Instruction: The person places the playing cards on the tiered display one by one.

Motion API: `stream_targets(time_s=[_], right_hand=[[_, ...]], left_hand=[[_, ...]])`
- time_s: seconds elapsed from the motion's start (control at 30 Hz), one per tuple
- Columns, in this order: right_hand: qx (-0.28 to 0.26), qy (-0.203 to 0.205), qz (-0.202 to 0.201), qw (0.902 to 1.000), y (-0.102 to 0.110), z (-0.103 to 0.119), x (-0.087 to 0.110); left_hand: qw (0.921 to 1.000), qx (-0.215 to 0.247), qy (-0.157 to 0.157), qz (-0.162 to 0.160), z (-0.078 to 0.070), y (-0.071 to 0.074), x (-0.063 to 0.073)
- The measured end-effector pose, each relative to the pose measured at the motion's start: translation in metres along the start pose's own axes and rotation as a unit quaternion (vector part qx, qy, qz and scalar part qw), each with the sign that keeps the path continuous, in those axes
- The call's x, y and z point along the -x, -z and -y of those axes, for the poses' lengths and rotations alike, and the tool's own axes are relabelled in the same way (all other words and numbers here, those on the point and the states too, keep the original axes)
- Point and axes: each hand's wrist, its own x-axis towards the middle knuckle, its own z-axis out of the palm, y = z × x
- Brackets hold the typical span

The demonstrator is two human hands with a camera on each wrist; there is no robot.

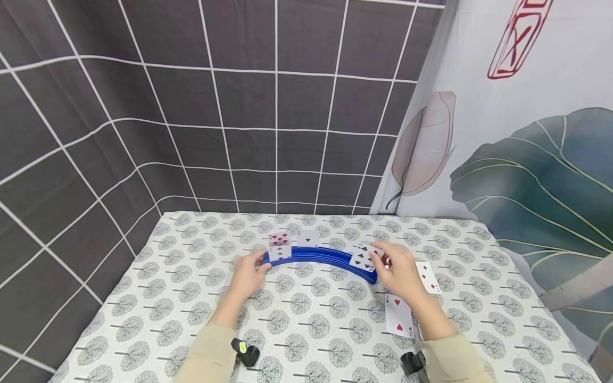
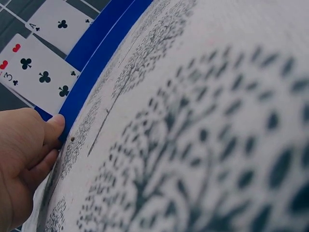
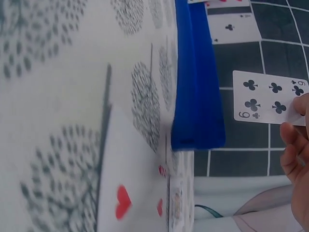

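So my right hand [image 1: 395, 268] is pinching the six of clubs [image 3: 265, 99], and it's the nearer one to the right end of the blue card holder [image 1: 316, 254]. That end sits just below those fingers, apart from the card, and the long axis curves off leftward to my left hand [image 1: 246, 274], which pinches the other end. Right beside my left fingers is the three of clubs [image 2: 43, 77], with the ace of clubs [image 2: 63, 24] further right. My right fingers cover part of the six. Right of them lies a diamonds card [image 1: 428, 277], partly blocked by my hand, so honestly I can't swear to its rank.
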Motion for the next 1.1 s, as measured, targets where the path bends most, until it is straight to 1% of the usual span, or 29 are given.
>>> stream_targets(time_s=[0.17,0.37,0.5,0.63,0.87,1.1], right_hand=[[-0.012,0.006,0.006,0.9999,-0.007,0.005,0.001],[0.001,0.017,0.016,0.9997,-0.014,0.01,0.0],[0.009,0.011,0.026,0.9996,-0.019,0.014,0.001],[0.002,0.005,0.034,0.9994,-0.025,0.018,0.002],[0.002,0.016,0.03,0.9994,-0.032,0.022,0.0],[0.005,0.009,0.048,0.9988,-0.036,0.028,-0.001]], left_hand=[[1.0,0.0,0.002,-0.003,-0.001,0.0,0.0],[1.0,0.001,0.002,-0.003,-0.001,0.0,0.0],[1.0,0.002,0.003,-0.002,0.0,0.0,0.0],[1.0,0.004,0.004,-0.001,0.001,-0.001,0.0],[1.0,0.002,0.004,-0.004,0.001,0.0,0.0],[1.0,0.006,0.005,-0.003,0.001,-0.001,0.0]])
